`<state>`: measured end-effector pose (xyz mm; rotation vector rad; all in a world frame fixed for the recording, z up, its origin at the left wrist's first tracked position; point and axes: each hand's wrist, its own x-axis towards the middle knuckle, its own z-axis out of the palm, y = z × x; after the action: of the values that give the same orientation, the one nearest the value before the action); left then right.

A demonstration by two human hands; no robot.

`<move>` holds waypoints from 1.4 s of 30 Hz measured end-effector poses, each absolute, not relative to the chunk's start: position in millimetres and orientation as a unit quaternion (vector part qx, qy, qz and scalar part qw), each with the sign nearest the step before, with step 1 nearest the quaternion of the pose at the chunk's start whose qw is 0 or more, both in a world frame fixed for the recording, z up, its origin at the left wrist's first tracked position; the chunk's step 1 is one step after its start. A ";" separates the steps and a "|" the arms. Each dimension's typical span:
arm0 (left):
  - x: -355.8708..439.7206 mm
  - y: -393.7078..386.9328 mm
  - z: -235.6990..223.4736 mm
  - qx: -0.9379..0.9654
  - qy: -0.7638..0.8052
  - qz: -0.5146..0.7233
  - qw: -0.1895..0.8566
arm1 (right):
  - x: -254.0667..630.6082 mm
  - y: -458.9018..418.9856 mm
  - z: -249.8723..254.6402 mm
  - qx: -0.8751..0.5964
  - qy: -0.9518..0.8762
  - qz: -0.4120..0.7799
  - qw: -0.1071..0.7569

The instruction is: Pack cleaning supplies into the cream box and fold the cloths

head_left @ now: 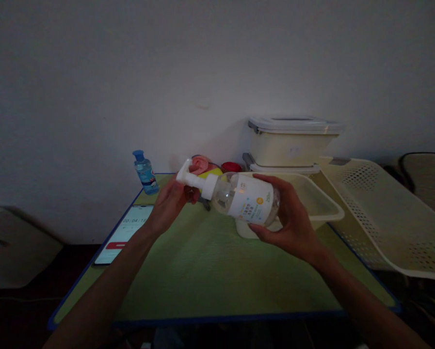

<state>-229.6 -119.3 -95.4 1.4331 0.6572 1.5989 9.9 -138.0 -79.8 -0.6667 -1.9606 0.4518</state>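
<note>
- So the pump bottle (pixel 255 201) is hanging in the air between both hands, over the table, tipped nearly onto its side. Its base is pointing right and its white label is facing the camera.
- The right hand (pixel 293 220) is gripping the base end, thumb underneath, fingers wrapping over the top and far side.
- The left hand (pixel 168 203) is pinching the nozzle end of the white pump (pixel 191 178), thumb on the near side; its other fingertips are mostly hiding from view.
- Right behind the pump, a pink bundle (pixel 201 164) is sitting with something yellow (pixel 215 172) next to it, and a red thing (pixel 231 167) is showing just right of that. Can't really tell what those are.
- Beyond the right-hand grip, a pale basin (pixel 322 208) is resting on the table, partly hiding behind that hand.
- Further back from there, a lidded storage box (pixel 288 148) is standing by the wall (pixel 130 72).
- Left of the left-hand grip, a blue bottle (pixel 146 175) is standing near the table's edge, and nearer the camera a phone (pixel 124 232) is lying there showing a timer.
- Below both grips, the green table (pixel 199 271) is spreading out.
- Way right of everything, a white holey basket (pixel 392 213) is sitting.
</note>
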 end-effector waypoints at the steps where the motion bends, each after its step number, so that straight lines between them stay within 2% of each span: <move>1: -227.1 -117.1 -96.5 0.584 0.278 0.638 0.418 | 16.7 -135.7 -76.6 -0.283 -0.804 0.207 0.480; 6: -206.1 -104.5 -96.9 0.628 0.331 0.596 0.376 | 57.7 -117.9 -70.9 -0.295 -0.807 0.271 0.434; 10: -184.2 -93.4 -91.5 0.679 0.339 0.529 0.379 | 91.3 -102.9 -70.9 -0.338 -0.818 0.256 0.389; 13: -168.8 -87.0 -88.3 0.727 0.379 0.461 0.340 | 112.3 -92.4 -69.9 -0.382 -0.818 0.268 0.335; 17: -151.3 -81.4 -88.5 0.764 0.436 0.391 0.272 | 130.7 -79.9 -69.0 -0.399 -0.806 0.348 0.265; 21: -142.1 -77.8 -91.8 0.756 0.478 0.362 0.262 | 134.0 -74.5 -65.2 -0.405 -0.795 0.403 0.206; 29: -139.8 -82.1 -96.6 0.780 0.496 0.337 0.177 | 130.0 -66.3 -61.8 -0.418 -0.821 0.364 0.139; 35: -140.3 -81.3 -95.0 0.794 0.513 0.289 0.155 | 127.8 -63.2 -64.1 -0.434 -0.817 0.372 0.078; 42: -140.5 -80.4 -94.1 0.834 0.473 0.247 0.140 | 121.8 -66.2 -60.7 -0.429 -0.833 0.346 0.051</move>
<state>-140.5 -80.4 -94.1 2.4097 1.3651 0.7127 121.8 -66.2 -60.7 -1.3048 -2.5361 1.0527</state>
